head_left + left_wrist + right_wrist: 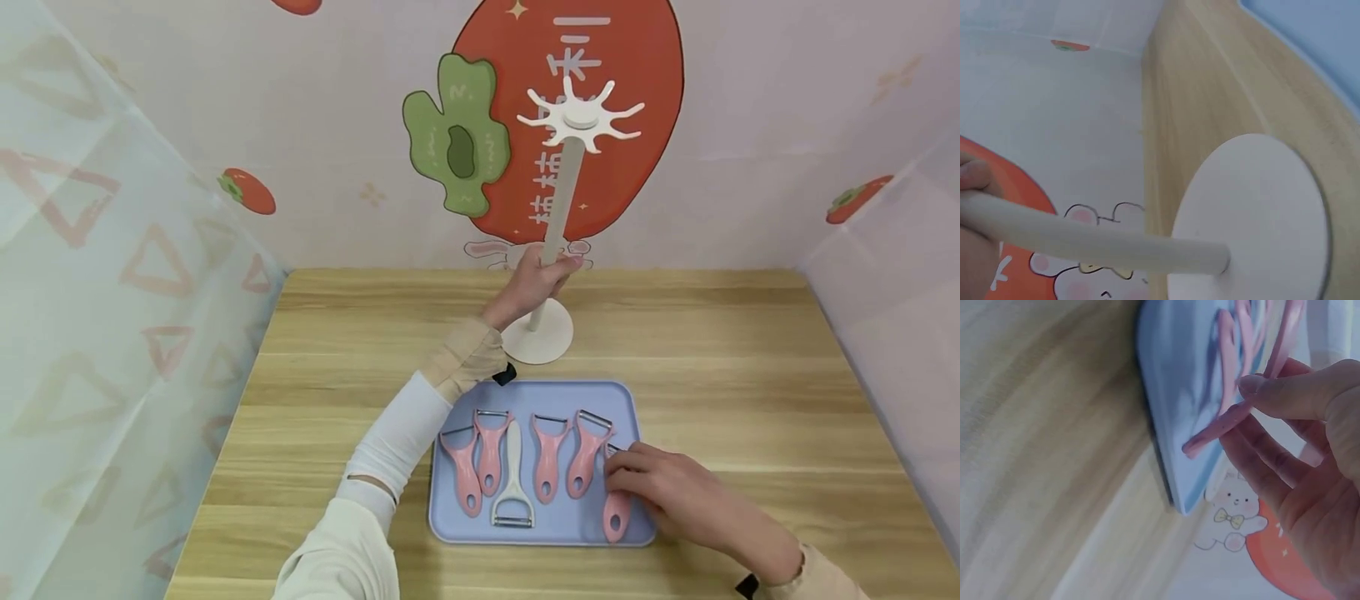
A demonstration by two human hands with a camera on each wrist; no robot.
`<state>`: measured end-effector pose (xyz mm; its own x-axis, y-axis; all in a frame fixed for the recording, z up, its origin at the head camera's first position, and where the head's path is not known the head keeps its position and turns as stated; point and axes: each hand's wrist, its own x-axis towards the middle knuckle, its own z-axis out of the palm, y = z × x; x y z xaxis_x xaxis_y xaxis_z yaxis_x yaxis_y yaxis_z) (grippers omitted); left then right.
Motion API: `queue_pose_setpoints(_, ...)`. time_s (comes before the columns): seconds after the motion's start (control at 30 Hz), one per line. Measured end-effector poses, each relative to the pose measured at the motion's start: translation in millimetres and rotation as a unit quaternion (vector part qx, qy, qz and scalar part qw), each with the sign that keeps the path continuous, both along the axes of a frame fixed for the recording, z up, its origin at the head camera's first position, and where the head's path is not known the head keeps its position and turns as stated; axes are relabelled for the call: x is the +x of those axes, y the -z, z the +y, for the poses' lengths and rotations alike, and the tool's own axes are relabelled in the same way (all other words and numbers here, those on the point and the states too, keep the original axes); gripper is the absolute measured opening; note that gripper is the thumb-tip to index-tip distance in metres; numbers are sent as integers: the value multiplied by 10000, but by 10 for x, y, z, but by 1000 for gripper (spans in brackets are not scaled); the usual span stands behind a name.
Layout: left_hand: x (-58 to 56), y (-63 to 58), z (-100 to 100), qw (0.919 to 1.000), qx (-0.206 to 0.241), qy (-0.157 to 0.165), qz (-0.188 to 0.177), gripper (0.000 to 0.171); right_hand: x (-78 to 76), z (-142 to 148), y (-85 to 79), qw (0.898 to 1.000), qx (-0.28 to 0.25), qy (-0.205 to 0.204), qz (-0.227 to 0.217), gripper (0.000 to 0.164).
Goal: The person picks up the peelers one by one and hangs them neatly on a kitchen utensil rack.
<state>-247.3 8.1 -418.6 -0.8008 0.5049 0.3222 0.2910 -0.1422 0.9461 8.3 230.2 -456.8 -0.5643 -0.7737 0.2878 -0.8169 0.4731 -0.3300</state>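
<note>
My left hand grips the pole of a white stand, whose round base rests on the table. Curved hooks spread from the stand's top. In the left wrist view only part of this hand shows, around the pole. Over the right end of a blue tray, my right hand pinches a pink peeler between thumb and fingers, as the right wrist view shows on the peeler's handle. Several more pink peelers and one white peeler lie in the tray.
The wooden table reaches back to a printed backdrop with a large red fruit picture. Patterned curtains hang along the left side. The stand's base is just behind the tray's far edge.
</note>
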Motion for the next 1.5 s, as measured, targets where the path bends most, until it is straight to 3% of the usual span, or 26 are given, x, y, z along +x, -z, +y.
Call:
queue_pose_setpoints(0.17,-5,53,59,9990,191,-170,368,52,-21,69,-85,9998,-76,158,-109,49)
queue_pose_setpoints(0.6,-4,71,41,9978,297,-296,518,50,-129,166,-251,9982,-259,537,37,49)
queue_pose_setpoints(0.7,-8,65,37,9976,323,-271,541,49,-200,176,-310,9980,-342,507,186,19)
queue_pose_setpoints(0.73,-8,63,35,9977,337,-242,527,49,-230,179,-336,9977,-382,490,252,16)
queue_pose_setpoints(0.83,-12,60,33,9982,348,-140,468,48,-317,190,-418,9964,-540,491,424,42)
queue_pose_setpoints(1.13,-1,73,23,9987,294,-97,410,37,-545,159,-620,9854,-1441,296,862,30)
queue_pose_setpoints(1.3,34,80,9,9991,226,-111,349,46,-576,117,-692,9803,-1691,337,962,28)
queue_pose_setpoints(1.5,15,85,21,9988,337,-55,355,44,-591,76,-785,9719,-2012,446,1136,29)
